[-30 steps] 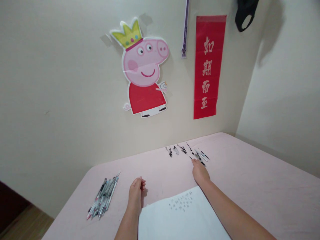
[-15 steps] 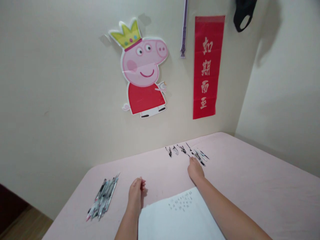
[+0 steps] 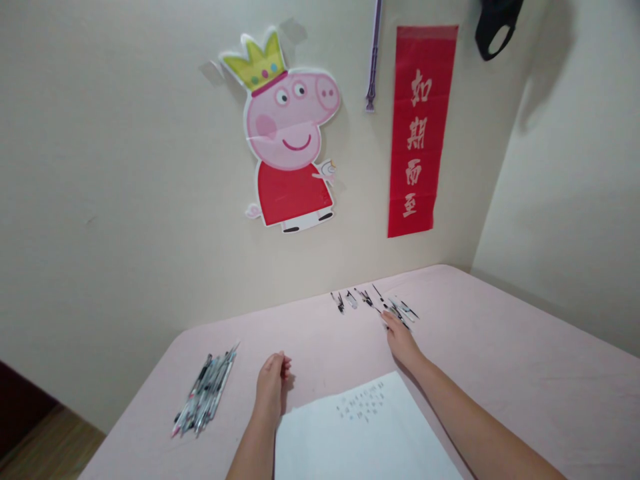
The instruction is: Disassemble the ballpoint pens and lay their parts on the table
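Observation:
My left hand (image 3: 271,377) rests on its side on the pink tabletop, left of a white sheet of paper (image 3: 345,440). Its fingers are curled in, and what they hold, if anything, is hidden. Farther out, my right hand (image 3: 401,340) reaches to the back of the table, its fingertips pressed together beside a row of small pen parts (image 3: 367,299). A thin dark piece ends at those fingertips, but I cannot make out whether it is gripped. Several slim pens or pen parts (image 3: 404,308) lie just beyond that hand.
A pile of clear-barrelled pens (image 3: 207,393) lies on the left of the pink table (image 3: 510,360). The paper carries small marks near its top. Behind the table, the wall bears a pig cutout (image 3: 293,147) and a red banner (image 3: 423,133).
My right hand has shifted slightly right, its fingertips still by the pen parts. My left hand stays nearly where it was. The view has tilted a little.

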`<state>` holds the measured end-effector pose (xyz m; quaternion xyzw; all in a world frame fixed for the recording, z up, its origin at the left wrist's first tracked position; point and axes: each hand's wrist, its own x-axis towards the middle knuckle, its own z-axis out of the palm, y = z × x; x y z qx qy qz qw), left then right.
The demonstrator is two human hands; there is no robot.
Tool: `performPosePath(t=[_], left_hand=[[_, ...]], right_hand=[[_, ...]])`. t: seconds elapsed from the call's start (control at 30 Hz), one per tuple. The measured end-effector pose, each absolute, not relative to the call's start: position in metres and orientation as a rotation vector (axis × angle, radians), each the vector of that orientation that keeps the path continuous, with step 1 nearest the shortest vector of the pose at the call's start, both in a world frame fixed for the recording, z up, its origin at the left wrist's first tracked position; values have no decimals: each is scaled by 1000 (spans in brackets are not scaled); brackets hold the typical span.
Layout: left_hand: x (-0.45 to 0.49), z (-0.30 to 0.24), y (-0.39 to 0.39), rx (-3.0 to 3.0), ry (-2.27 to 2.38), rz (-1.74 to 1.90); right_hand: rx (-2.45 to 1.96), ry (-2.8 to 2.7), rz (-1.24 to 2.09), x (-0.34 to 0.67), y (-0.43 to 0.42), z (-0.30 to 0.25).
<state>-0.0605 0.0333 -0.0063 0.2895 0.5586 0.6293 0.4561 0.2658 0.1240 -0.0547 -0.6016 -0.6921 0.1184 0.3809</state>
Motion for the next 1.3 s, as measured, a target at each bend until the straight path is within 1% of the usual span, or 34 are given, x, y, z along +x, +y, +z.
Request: performPosePath(t=[0.2,0.43,0.57,0.8,1.07,1.3], left_hand=[[-59,-4,32,710,1369,1558],[-54,4,27,674,1350,1543],[-54,5,28,673,1361,1540],[-57,0,30,698,1370,1536],[-53,9,28,675,1373,1528],[-57,1,30,694,1356,1521]], right_hand=[[-1600,-1663,224,278,114,-44],[-1785,-1834,20,275,82,-18],[-1891,-1873,33,267,77,-13],[-1870,-1883,112,267,91,-22],[-1918,-1832,119,263,106,-22],[-1921,-1813,56,263,109,-23]])
